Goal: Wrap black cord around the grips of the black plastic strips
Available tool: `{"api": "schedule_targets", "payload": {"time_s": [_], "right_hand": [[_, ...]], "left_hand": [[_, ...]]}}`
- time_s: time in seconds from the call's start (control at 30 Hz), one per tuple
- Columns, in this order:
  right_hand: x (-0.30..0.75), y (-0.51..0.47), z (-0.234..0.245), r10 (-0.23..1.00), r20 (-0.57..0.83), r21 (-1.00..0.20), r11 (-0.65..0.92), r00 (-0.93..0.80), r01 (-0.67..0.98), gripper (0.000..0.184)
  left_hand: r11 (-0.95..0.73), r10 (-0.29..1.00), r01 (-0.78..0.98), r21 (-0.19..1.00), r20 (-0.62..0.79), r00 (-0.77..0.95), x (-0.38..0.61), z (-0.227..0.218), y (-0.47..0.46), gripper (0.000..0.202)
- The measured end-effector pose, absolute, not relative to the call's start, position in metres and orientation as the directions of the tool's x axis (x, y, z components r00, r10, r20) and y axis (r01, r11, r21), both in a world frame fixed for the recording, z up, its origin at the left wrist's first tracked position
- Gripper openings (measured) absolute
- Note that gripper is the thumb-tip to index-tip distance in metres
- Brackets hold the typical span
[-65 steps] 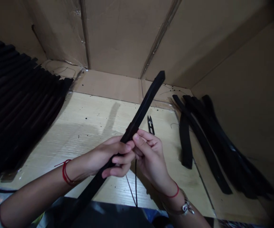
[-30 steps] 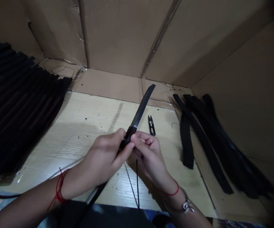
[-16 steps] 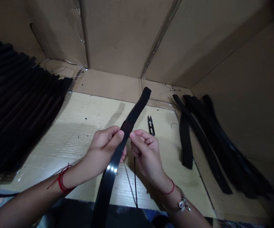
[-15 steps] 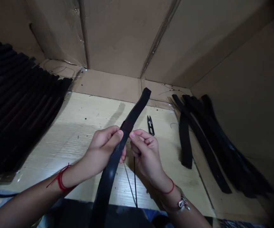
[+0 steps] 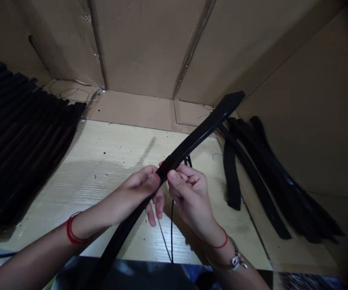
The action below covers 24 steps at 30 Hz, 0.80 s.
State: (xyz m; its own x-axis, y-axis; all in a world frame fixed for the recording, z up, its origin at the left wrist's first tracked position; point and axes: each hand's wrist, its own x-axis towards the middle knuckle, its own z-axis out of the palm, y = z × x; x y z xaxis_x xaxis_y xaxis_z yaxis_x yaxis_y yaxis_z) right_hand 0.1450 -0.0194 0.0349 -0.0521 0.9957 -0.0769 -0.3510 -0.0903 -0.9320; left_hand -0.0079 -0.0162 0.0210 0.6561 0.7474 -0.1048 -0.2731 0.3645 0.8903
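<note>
A long, flat black strap [image 5: 198,135] runs diagonally across the view, from the upper right down past the bottom edge. My left hand [image 5: 139,187] grips it with the thumb on top and fingers spread beneath. My right hand [image 5: 189,193] sits against the strap's edge, its fingers pinched. A thin black cord [image 5: 172,229] hangs straight down from under those fingers. Small black thread snips [image 5: 187,161] lie on the table just behind the strap, mostly hidden by it and my right hand.
A pale wood-grain table [image 5: 107,181] is walled by brown cardboard [image 5: 143,48] at the back and right. A dark stack of black straps [image 5: 19,137] fills the left side. Several loose black straps [image 5: 252,173] lie fanned at the right.
The strap's free end has swung from pointing up to the upper right. My left hand has turned with it, and the view has shifted slightly.
</note>
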Motion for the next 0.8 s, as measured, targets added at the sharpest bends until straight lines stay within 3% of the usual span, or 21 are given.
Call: {"api": "schedule_targets", "payload": {"time_s": [0.07,0.13,0.3,0.5,0.57,0.67,0.73,0.8], "right_hand": [[0.143,-0.018,0.033,0.995,-0.094,-0.94,-0.099,-0.032,-0.326,0.025],[0.143,-0.017,0.032,0.991,-0.122,-0.94,-0.133,-0.055,-0.313,0.025],[0.142,-0.015,0.036,0.982,-0.161,-0.906,-0.188,-0.102,-0.38,0.023],[0.14,-0.018,0.034,0.993,-0.104,-0.918,-0.118,-0.059,-0.379,0.023],[0.141,-0.018,0.032,0.997,-0.073,-0.935,-0.074,-0.016,-0.348,0.022],[0.143,-0.017,0.033,0.998,-0.064,-0.937,-0.05,0.027,-0.347,0.023],[0.144,-0.017,0.034,0.996,-0.075,-0.924,-0.087,-0.048,-0.371,0.022],[0.145,-0.019,0.036,0.975,-0.082,-0.897,-0.163,-0.207,-0.411,0.021]], "left_hand": [[0.209,0.854,-0.132,0.969,-0.115,0.507,-0.006,0.02,-0.019,0.033],[0.19,0.883,-0.064,0.98,-0.142,0.447,-0.006,0.022,-0.021,0.025],[0.444,0.728,-0.222,0.868,-0.205,0.654,-0.012,0.034,-0.017,0.019],[0.578,0.606,-0.359,0.733,-0.091,0.79,-0.011,0.037,-0.013,0.03],[0.573,0.619,-0.34,0.746,-0.122,0.776,-0.012,0.036,-0.012,0.032],[0.432,0.732,-0.258,0.864,-0.17,0.66,-0.014,0.037,-0.013,0.032],[0.37,0.77,-0.267,0.89,-0.132,0.624,-0.015,0.037,-0.015,0.032],[0.413,0.732,-0.337,0.846,-0.089,0.675,-0.015,0.035,-0.017,0.037]]}}
